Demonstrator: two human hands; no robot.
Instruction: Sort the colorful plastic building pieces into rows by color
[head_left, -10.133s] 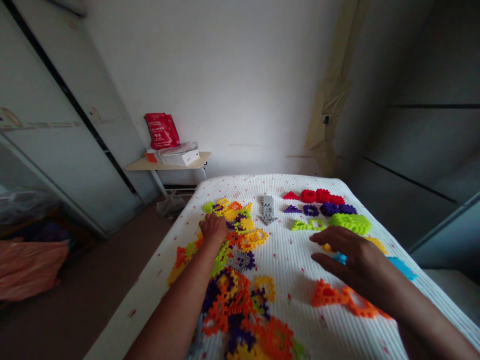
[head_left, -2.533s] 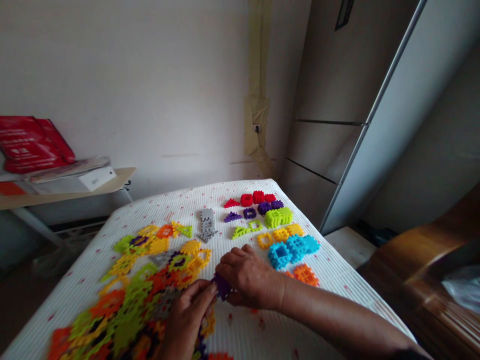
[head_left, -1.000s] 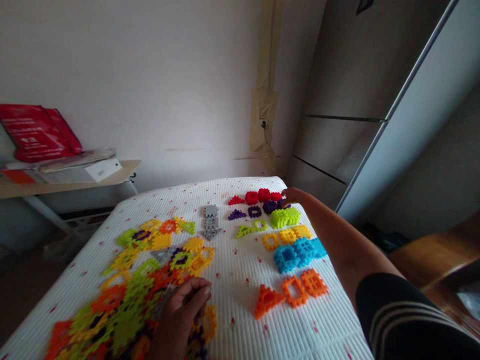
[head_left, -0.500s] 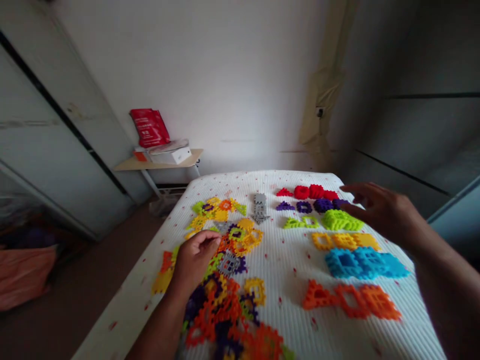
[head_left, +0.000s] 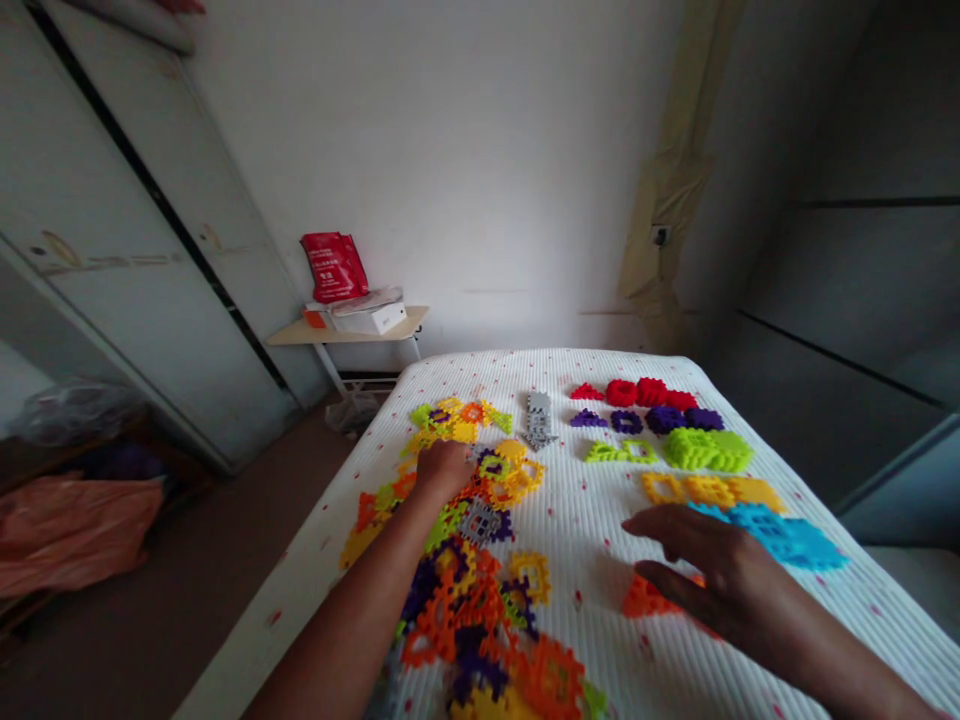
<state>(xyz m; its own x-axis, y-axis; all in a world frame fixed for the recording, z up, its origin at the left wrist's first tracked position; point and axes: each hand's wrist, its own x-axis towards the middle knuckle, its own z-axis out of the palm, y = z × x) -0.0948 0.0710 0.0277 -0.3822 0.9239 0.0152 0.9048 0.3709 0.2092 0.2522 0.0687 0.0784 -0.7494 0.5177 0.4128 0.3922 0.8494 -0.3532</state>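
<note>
My left hand is curled over a mixed pile of plastic interlocking pieces, its fingers bent down; whatever they hold is hidden. Close by lie yellow pieces and a grey square piece. My right hand hovers with fingers apart and nothing in them, partly covering the orange pieces and the blue pieces. Beyond it, pieces are grouped by colour in rows: yellow, green, purple and red. Grey pieces form a short column mid-bed.
The pieces lie on a white ribbed, spotted bed cover. Behind its far left corner stands a small table with a red bag and a white box. Cabinets flank the bed, with a wall behind.
My right hand has moved left and nearer, from beside the purple and green rows to over the orange and blue pieces. My left hand has reached farther into the pile. The view has shifted slightly.
</note>
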